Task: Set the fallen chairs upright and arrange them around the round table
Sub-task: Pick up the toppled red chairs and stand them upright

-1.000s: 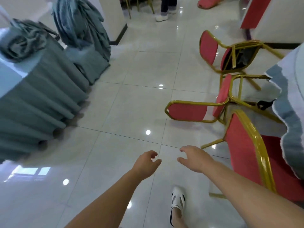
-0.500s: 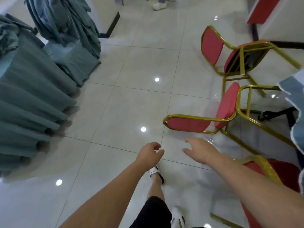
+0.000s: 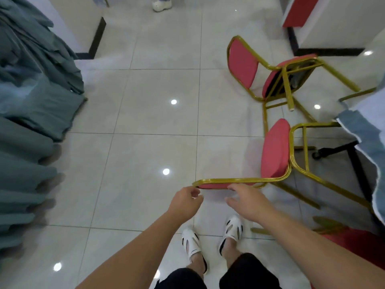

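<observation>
1. The near chair (image 3: 275,151) lies on its back on the floor (image 3: 145,122), its backrest rail just ahead of both hands, likely because that is the easiest lifting hold.
2. The left hand (image 3: 185,202) is loosely curled and empty; the right hand (image 3: 243,200) is spread wide, touching nothing clearly.
3. A second chair (image 3: 243,63) lies well beyond, beside the desk (image 3: 366,130).
4. No readable writing.

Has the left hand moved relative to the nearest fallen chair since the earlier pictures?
Yes. The left hand has closed forward onto the fallen chair, now at the backrest's gold top rail; earlier floor showed between them.
</observation>
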The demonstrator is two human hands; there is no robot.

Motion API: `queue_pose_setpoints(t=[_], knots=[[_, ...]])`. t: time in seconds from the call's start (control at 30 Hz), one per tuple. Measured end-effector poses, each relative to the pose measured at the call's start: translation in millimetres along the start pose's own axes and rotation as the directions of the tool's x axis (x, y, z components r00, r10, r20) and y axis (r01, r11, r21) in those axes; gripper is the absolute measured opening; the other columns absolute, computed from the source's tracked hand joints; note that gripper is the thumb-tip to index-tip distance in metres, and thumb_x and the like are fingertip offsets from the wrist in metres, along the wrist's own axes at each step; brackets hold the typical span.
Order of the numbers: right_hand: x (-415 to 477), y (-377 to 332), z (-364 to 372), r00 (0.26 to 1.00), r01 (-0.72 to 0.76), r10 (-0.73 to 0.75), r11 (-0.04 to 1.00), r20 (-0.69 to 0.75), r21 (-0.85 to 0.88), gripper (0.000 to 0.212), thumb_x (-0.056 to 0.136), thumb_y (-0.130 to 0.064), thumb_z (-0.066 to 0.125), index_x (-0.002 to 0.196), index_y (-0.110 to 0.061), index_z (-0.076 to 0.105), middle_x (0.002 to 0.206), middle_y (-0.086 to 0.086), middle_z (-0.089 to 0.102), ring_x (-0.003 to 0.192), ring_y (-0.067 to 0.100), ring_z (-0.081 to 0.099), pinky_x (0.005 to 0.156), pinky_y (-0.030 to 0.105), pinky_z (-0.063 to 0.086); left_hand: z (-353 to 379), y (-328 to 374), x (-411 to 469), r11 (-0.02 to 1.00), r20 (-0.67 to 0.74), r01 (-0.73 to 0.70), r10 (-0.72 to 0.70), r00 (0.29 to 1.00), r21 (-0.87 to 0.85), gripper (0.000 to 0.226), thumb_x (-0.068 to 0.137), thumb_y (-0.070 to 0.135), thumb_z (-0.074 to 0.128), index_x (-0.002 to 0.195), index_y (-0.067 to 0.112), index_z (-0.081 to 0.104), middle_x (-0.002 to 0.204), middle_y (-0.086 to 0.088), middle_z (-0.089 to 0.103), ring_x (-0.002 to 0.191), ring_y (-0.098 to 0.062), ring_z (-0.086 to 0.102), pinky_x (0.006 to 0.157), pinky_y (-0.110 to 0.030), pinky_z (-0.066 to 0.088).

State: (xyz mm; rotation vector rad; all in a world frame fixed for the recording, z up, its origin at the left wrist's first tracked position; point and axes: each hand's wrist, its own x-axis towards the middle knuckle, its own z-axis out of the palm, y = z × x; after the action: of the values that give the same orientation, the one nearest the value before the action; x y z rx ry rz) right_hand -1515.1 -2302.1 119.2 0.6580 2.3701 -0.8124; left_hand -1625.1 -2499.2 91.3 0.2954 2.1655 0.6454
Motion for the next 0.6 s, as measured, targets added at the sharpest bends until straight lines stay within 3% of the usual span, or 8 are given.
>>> queue_pose_setpoints(t=[0.17, 0.3, 0.6], knots=[[52, 24, -16, 0.996, -0.024, 0.027, 0.999, 0.083, -0.031, 0.043, 0.094, -0.042, 0.061, 0.132, -0.021, 0.063, 0.13, 0.004, 0.068, 0.121, 0.026, 0.062, 0.097, 0.041, 0.052, 3, 10, 35, 0.997, 0.019, 0.072, -0.072, 0.997, -0.015, 0.036, 0.101, 0.036, 0.06, 0.13, 0.017, 0.068, 0.122, 0.004, 0.07, 0.115, -0.015, 0.064, 0.099, -0.028, 0.049], [90, 50, -17, 0.993, 0.004, 0.006, 0.996, 0.117, -0.086, 0.044, 0.089, -0.05, 0.056, 0.122, -0.023, 0.066, 0.12, 0.002, 0.071, 0.112, 0.026, 0.066, 0.089, 0.042, 0.055, 13, 7, 57, 0.99, 0.002, 0.139, -0.139, 0.99, -0.026, 0.03, 0.101, 0.035, 0.06, 0.122, 0.017, 0.072, 0.113, 0.006, 0.07, 0.108, -0.014, 0.064, 0.093, -0.027, 0.049], [158, 77, -3, 0.987, 0.037, -0.011, 0.987, 0.162, -0.159, 0.041, 0.092, -0.042, 0.06, 0.127, -0.019, 0.063, 0.128, 0.004, 0.067, 0.119, 0.028, 0.063, 0.093, 0.04, 0.053, 46, -6, 104, 0.974, 0.029, 0.226, -0.226, 0.974, -0.017, 0.034, 0.101, 0.035, 0.06, 0.128, 0.015, 0.069, 0.123, 0.003, 0.072, 0.111, -0.014, 0.066, 0.097, -0.027, 0.05]])
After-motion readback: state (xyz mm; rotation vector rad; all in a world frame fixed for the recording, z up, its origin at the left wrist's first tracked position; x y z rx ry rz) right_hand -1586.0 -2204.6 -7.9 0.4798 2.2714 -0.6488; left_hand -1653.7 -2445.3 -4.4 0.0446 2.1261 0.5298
